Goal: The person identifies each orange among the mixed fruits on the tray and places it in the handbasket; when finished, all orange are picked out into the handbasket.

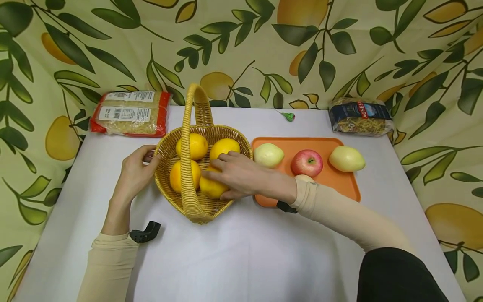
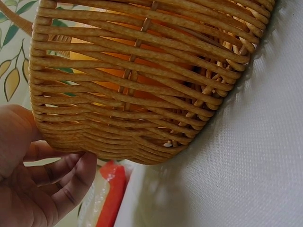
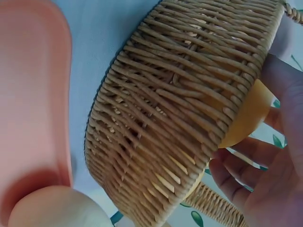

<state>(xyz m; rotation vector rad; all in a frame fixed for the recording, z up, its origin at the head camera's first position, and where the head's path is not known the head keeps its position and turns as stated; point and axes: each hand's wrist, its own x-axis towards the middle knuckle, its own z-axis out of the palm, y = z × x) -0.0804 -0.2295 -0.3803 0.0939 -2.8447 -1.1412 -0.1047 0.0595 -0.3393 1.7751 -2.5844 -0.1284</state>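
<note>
A wicker basket [image 1: 220, 205] with a tall arched handle stands on the white table, with several round yellow-orange fruits [image 1: 192, 146] inside. My left hand [image 1: 136, 167] holds the basket's left rim, thumb and fingertips against the weave [image 2: 118, 123] in the left wrist view. My right hand [image 1: 241, 174] reaches over the right rim, its fingers curled over the yellow fruit [image 1: 212, 186] at the lower right of the basket. In the right wrist view, yellow fruit [image 3: 248, 116] shows between the rim and this hand [image 3: 265, 165]; part of the grip is hidden.
An orange tray [image 1: 302, 142] right of the basket, under the right forearm, carries a red apple [image 1: 306, 163] and pale yellow-green fruits [image 1: 346, 159], one partly covered. Behind lie a red-edged bag [image 1: 130, 114], a pasta bag [image 1: 360, 116] and a small green-red item [image 1: 289, 116].
</note>
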